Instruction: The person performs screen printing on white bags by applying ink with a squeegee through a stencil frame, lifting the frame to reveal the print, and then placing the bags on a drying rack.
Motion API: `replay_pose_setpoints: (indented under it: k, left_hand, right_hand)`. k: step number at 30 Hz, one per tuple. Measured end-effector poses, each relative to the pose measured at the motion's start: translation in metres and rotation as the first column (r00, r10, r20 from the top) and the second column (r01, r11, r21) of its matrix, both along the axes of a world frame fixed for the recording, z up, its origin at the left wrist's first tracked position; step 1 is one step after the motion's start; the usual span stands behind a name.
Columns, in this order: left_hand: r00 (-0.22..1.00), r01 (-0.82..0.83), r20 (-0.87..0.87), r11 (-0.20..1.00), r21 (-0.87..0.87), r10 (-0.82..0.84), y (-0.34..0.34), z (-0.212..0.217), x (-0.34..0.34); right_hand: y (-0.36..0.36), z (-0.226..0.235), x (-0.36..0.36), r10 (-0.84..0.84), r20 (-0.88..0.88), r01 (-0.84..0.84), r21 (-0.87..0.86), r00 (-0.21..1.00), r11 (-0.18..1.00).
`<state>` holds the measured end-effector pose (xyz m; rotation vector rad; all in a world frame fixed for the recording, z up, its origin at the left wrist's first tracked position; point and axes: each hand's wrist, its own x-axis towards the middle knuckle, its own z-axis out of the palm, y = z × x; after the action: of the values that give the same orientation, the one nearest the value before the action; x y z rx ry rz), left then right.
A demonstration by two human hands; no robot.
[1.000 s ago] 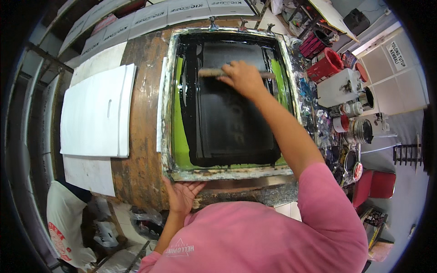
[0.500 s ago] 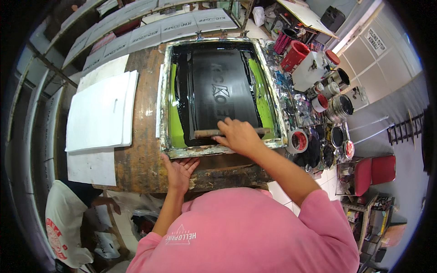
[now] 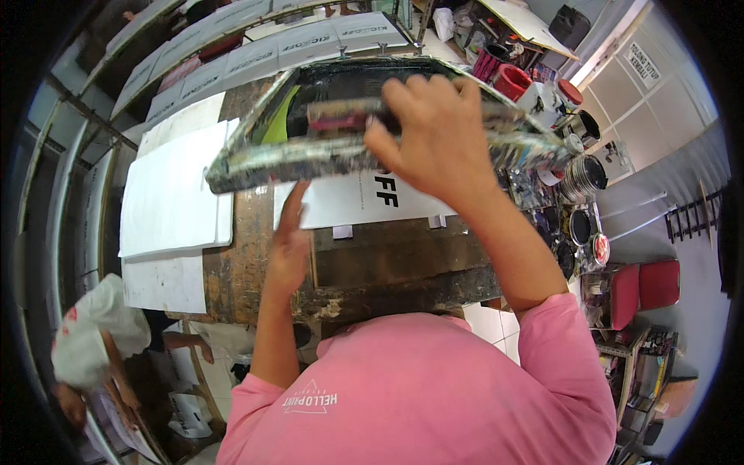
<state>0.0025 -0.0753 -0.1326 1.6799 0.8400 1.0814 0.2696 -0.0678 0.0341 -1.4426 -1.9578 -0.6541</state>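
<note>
A silk-screen printing frame is tilted up over the wooden table, its near edge raised. My right hand is closed around a squeegee at that near edge. Dark ink and a strip of green mesh show inside the frame. Beneath it lies a white sheet with bold black lettering; the frame covers its far part. My left hand, blurred, is below the frame at the sheet's left edge, with fingers stretched forward and nothing visible in them.
A stack of white sheets lies on the left of the table. Ink cans and tubs crowd the right side. Printed sheets rest on racks at the back. Another person is at the lower left.
The screen frame has swung from flat to tilted up, uncovering the printed sheet. My right hand has risen with the squeegee, and my left hand has moved forward under the frame.
</note>
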Motion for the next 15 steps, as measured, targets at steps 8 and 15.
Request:
replay_pose_setpoints:
  k: [8, 15]
  left_hand:
    - [0.306, -0.097, -0.912, 0.962, 0.255, 0.272, -0.006, -0.074, 0.022]
    - [0.225, -0.268, -0.939, 0.943, 0.196, 0.259, -0.009, -0.069, 0.036]
  right_hand:
    - [0.043, 0.069, 0.004, 0.007, 0.015, -0.008, 0.041, 1.000, 0.999]
    - [0.043, 0.104, 0.001, 0.004, -0.096, -0.019, -0.154, 0.995, 0.988]
